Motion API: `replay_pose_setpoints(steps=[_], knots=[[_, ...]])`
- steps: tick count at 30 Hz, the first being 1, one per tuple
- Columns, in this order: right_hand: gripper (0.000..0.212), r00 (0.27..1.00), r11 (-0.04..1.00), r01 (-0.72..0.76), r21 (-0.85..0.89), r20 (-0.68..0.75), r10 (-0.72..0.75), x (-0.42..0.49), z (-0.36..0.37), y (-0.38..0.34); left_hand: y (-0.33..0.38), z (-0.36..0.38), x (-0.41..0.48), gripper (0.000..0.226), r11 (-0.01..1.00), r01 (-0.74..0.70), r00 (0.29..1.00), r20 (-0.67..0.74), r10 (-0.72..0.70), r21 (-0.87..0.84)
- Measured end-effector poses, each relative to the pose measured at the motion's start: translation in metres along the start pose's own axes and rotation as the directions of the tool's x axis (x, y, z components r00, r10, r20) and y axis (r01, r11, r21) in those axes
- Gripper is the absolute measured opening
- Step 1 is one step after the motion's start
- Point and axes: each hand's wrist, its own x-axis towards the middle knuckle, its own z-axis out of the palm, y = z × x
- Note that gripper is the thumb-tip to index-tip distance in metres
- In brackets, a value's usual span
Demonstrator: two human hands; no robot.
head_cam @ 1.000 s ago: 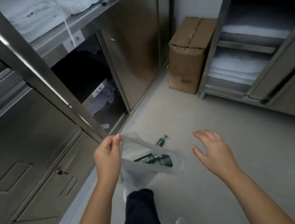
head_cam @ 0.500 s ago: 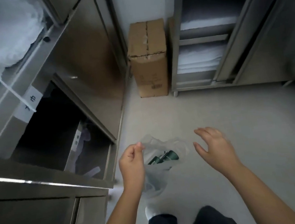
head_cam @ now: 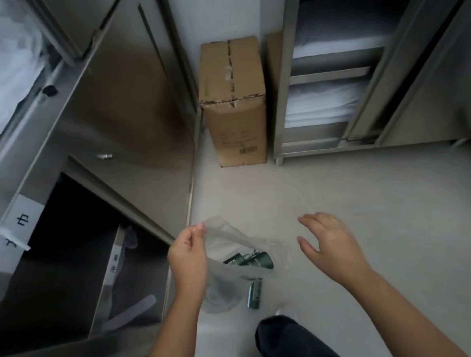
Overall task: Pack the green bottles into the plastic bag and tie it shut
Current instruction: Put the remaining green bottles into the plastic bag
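Left hand: the left hand (head_cam: 189, 262) is pinching the top edge of the plastic bag (head_cam: 221, 241) between thumb and fingertips, holding it up near the centre-left of the scene.
Right hand: the right hand (head_cam: 331, 245) is hovering to the right of the bag, apart from it. The fingers are spread and relaxed, grasping nothing.
Plastic bag: it is hanging limp and translucent from that single pinch, with its mouth sagging towards the right. No twist or knot is showing.
Green bottles: the green bottles (head_cam: 249, 261) are showing as a dark cluster at the middle of the bag. A lone bottle (head_cam: 254, 294) is lying just below the bag's lower edge, close to the person's knee (head_cam: 284, 341).
In or out: I cannot tell whether the cluster is sitting inside the film or lying on the floor (head_cam: 350, 208) behind it. The lone bottle is looking very much like it is outside.
Progress: by my reading, packing is only partly done at best, and the tying has not begun.
Left to do: the free hand is looking ready to gather any loose bottles, and then the neck needs closing and knotting.
Surroundings: a cardboard box (head_cam: 234, 104) is standing at the far wall, with a steel cabinet (head_cam: 119, 109) to the left and linen shelves (head_cam: 332, 104) to the far right.
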Motion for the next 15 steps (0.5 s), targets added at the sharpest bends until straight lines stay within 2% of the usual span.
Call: replay_pose_setpoints(steps=[8, 15], knots=[[0.036, 0.996, 0.994, 0.085, -0.064, 0.037, -0.083, 0.070, 0.028, 0.011, -0.019, 0.029, 0.085, 0.034, 0.997, -0.016, 0.999, 0.030, 0.014, 0.069], [0.034, 0.999, 0.991, -0.041, -0.126, 0.014, 0.043, 0.125, 0.070, 0.028, -0.053, 0.082, 0.165, 0.039, 0.996, -0.046, 0.988, 0.149, 0.034, 0.077]])
